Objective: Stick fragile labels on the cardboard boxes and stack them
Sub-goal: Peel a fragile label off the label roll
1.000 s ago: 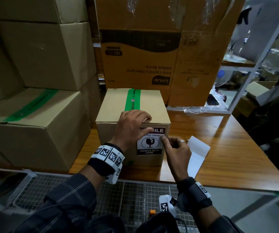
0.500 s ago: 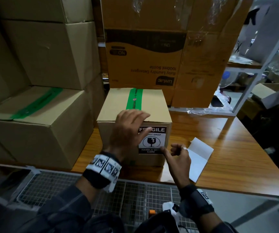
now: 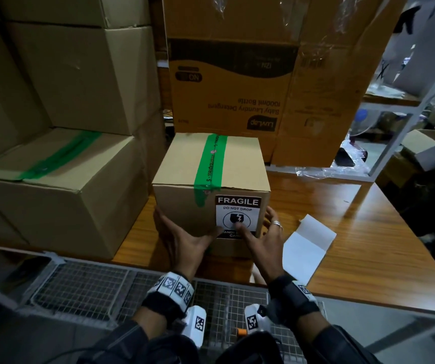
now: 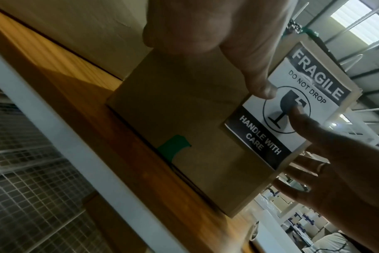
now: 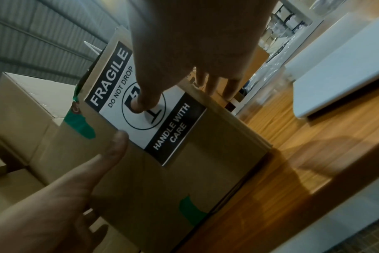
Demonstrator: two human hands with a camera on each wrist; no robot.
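**Label on, box ready to lift**

Stacked cardboard cartons (image 3: 61, 82) wall in a wooden table (image 3: 342, 232), where the small box (image 3: 211, 164) sits near the front edge. Its fragile label (image 3: 238, 214) is stuck on the near face. Both hands are spread flat: the left hand (image 3: 185, 240) cups the left lower corner, thumb beside the label, and the right hand (image 3: 266, 235) reaches round the right corner, thumb pressing the label's middle. White backing paper (image 3: 308, 245) lies just beside the box. A lift by fingertips alone could probably let the box slip, and a sliding thumb might crease the label.
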